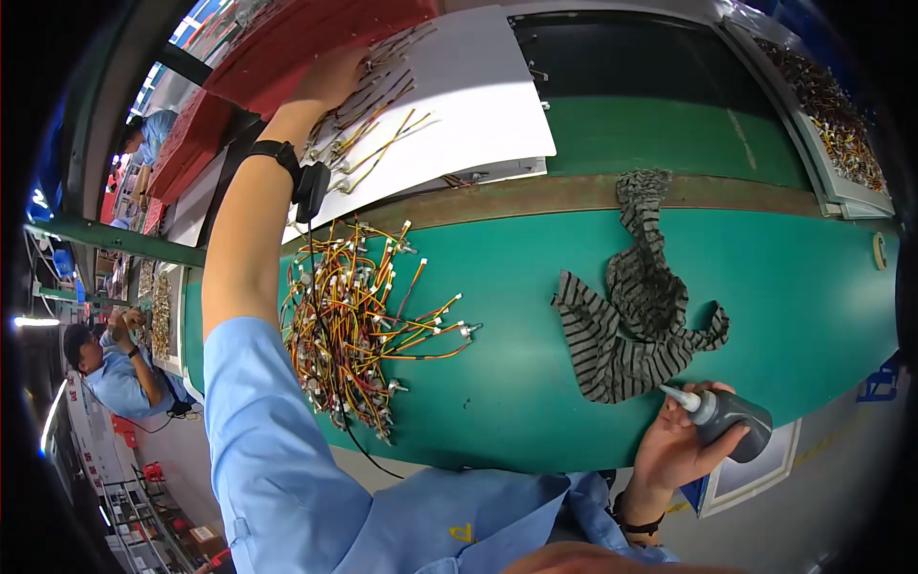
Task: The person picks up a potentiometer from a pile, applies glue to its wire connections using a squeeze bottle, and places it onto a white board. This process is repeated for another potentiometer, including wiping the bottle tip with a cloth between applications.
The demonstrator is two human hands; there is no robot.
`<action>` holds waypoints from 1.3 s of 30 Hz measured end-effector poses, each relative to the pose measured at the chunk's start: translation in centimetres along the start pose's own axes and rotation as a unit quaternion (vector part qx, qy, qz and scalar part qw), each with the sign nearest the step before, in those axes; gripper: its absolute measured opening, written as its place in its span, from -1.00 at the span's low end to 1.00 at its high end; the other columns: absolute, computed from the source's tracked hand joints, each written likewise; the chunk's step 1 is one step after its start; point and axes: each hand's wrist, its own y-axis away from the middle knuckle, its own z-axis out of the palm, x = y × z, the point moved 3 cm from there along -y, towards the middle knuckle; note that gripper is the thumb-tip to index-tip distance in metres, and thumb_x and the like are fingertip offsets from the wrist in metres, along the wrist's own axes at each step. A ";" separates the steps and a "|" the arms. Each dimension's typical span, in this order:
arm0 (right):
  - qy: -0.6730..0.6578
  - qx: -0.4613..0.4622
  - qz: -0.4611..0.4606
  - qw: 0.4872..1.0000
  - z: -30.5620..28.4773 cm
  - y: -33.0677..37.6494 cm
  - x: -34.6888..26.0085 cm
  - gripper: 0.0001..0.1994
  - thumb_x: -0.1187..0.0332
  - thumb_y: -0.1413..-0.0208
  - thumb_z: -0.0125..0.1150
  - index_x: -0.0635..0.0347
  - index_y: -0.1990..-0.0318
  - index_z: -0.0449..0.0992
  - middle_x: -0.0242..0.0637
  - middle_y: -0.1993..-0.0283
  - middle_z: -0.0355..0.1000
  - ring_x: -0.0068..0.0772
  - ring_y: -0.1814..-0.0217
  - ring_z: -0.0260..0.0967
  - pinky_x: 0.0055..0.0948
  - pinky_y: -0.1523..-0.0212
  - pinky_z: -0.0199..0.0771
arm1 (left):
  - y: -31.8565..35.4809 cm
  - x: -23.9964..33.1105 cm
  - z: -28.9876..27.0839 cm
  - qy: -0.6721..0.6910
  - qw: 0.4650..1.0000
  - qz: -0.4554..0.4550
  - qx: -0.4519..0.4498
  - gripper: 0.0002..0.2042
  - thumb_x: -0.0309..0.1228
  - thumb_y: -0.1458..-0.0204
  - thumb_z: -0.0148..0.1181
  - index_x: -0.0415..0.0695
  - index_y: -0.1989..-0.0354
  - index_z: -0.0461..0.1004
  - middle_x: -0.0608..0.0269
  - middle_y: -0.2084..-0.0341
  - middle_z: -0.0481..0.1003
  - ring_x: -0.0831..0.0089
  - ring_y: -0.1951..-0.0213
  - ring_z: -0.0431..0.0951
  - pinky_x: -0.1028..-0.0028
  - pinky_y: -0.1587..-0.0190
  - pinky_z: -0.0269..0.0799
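My right hand [665, 448] is wrapped round a dark squeeze bottle [741, 428] with a grey collar and a pale pointed nozzle, held at the near edge of the green table. The nozzle points left, close to a striped grey-and-black cloth [626, 325]. My left arm stretches far forward, and my left hand [333, 78] is over a white board [478, 86], at rows of small wired parts [382, 148] with yellow, red and black leads. Its fingers are too hidden to show whether they hold any. Beside that forearm lies a tangled heap of similar wired parts [344, 325].
A thin black cable hangs from a black device [311, 191] at my left wrist across the heap. Red foam-like blocks [191, 143] stand at the far left. A tray of wired parts [832, 115] sits far right, a tape roll [880, 251] at the right edge. Co-workers [124, 373] are at left.
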 end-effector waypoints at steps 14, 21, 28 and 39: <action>0.006 0.012 -0.002 1.000 0.3 -0.2 0.2 -0.42 -0.08 -0.23 -0.10 0.38 -0.02 0.29 -0.21 0.28 0.33 -0.50 0.43 0.14 -0.53 0.39 0.16 | 3.2 -1.0 -0.1 -0.007 0.996 -0.089 -0.010 -0.83 -0.46 -0.05 0.07 -0.22 0.21 0.48 -0.02 0.27 0.48 -0.03 0.20 0.48 0.18 0.12 0.39; -0.070 0.035 0.020 0.997 0.0 -0.5 0.2 -0.44 -0.07 -0.19 0.00 0.41 0.06 0.33 -0.27 0.39 0.27 -0.50 0.45 0.10 -0.49 0.35 0.16 | 10.5 16.1 -18.0 0.145 0.988 0.049 -0.038 -0.86 -0.48 -0.02 0.05 -0.25 0.29 0.46 -0.02 0.37 0.50 0.04 0.26 0.50 0.27 0.22 0.40; -0.101 -0.103 0.075 0.987 -1.1 0.7 0.4 -0.44 -0.09 -0.19 -0.02 0.36 0.09 0.38 -0.27 0.44 0.34 -0.50 0.52 0.09 -0.43 0.22 0.31 | 25.2 28.1 -14.0 0.154 0.988 0.001 0.018 -0.90 -0.41 0.06 0.17 -0.17 0.41 0.46 0.08 0.51 0.44 0.12 0.31 0.50 0.17 0.28 0.41; -0.095 -0.128 0.074 0.984 -2.3 4.0 -1.5 -0.44 -0.14 -0.18 -0.05 0.29 0.08 0.37 -0.30 0.42 0.36 -0.52 0.51 0.11 -0.47 0.22 0.35 | 28.2 35.2 -13.1 0.219 0.973 0.040 0.062 -0.94 -0.49 0.10 0.15 -0.19 0.46 0.45 0.15 0.47 0.35 0.19 0.34 0.37 0.26 0.28 0.33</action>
